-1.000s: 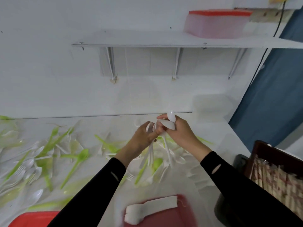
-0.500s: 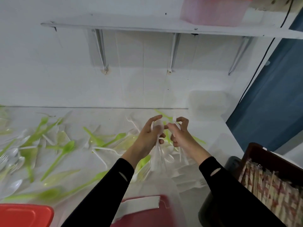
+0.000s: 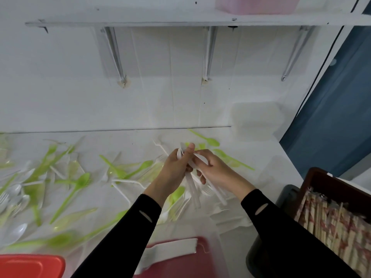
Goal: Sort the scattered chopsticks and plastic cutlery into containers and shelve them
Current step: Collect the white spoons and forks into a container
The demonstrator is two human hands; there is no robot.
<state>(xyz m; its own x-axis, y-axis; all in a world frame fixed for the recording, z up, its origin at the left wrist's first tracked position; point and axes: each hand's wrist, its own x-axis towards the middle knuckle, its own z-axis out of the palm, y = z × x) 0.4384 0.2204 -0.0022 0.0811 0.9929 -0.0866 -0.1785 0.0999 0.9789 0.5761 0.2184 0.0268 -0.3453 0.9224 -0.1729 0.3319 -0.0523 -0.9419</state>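
Observation:
My left hand [image 3: 175,169] grips a bundle of white plastic cutlery [image 3: 193,194] upright over the table, handles pointing down toward me. My right hand [image 3: 215,169] pinches a white plastic spoon [image 3: 200,158] against that bundle. Green and white spoons and forks [image 3: 80,180] lie scattered across the white table [image 3: 112,209], mostly to the left. A translucent container [image 3: 200,255] with a red base and white cutlery inside stands at the near edge between my arms.
A brown crate of wrapped chopsticks [image 3: 339,219] stands at the right. A red lid [image 3: 30,265] lies at bottom left. A wall shelf [image 3: 160,22] above carries a pink container [image 3: 257,5]. A clear tub [image 3: 258,121] sits at the table's back right, by a blue curtain.
My hands have come together again: the right hand has brought a white spoon against the bundle in my left hand. The view has tilted down slightly.

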